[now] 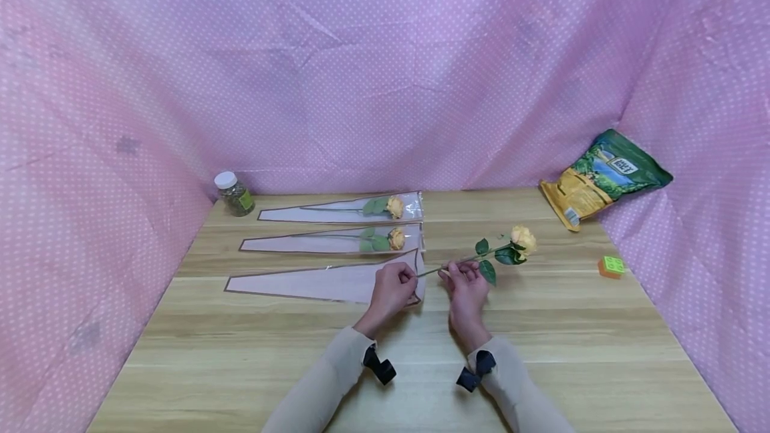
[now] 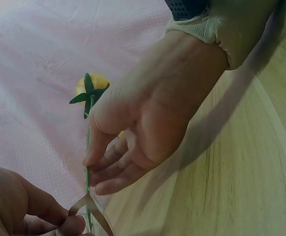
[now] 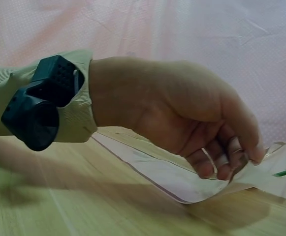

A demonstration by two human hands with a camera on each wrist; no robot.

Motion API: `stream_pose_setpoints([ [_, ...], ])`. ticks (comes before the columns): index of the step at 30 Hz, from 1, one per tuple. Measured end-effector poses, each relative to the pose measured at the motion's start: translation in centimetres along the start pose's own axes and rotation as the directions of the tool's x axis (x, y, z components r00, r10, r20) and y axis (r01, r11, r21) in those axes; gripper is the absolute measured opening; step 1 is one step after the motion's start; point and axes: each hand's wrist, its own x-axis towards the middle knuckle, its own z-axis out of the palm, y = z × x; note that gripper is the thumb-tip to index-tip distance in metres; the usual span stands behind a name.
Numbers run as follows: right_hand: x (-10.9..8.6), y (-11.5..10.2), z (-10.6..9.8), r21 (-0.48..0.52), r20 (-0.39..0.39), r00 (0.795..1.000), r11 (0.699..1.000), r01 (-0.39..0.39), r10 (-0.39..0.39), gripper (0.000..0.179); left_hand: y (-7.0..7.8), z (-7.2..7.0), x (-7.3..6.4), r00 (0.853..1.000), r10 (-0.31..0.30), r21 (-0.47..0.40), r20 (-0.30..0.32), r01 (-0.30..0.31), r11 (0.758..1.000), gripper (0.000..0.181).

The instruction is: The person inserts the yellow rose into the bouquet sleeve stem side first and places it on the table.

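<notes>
My left hand point(image 1: 394, 289) pinches the rim of a flat, tapered flower sleeve point(image 1: 313, 284) with a brown border, at its wide right end. In the right wrist view that rim is lifted and bent open beside the left hand's point(image 3: 211, 118) fingertips. My right hand point(image 1: 469, 293) holds an artificial yellow rose point(image 1: 523, 239) by its green stem point(image 1: 433, 271), between thumb and fingers. The bloom points right, with green leaves point(image 1: 487, 272) below it. The stem's lower end overlaps the sleeve's mouth, as the left wrist view also shows along the stem point(image 2: 88, 184).
Two similar sleeves point(image 1: 283, 214) point(image 1: 265, 244), each with a yellow rose inside, lie behind. A white-capped jar point(image 1: 236, 196) stands at the back left. A green and yellow bag point(image 1: 607, 176) leans at the back right, and an orange and green toy block point(image 1: 611, 266) sits near the right edge.
</notes>
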Motion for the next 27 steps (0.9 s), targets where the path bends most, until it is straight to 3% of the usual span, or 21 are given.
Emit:
stream_pose_setpoints([
  [17, -0.9, 1.1, 0.3, -0.049, 0.028, 1.000, 0.999, 0.004, -0.002, 0.030, 0.6, 0.6, 0.1, 0.996, 0.084, 0.009, -0.012, -0.084, 0.996, 0.010],
  [27, -1.0, 1.3, -0.4, -0.212, 0.127, 0.992, 0.977, 0.039, -0.012, 0.035, 0.6, 0.5, 0.2, 0.999, 0.038, -0.005, 0.000, -0.038, 0.999, 0.009],
])
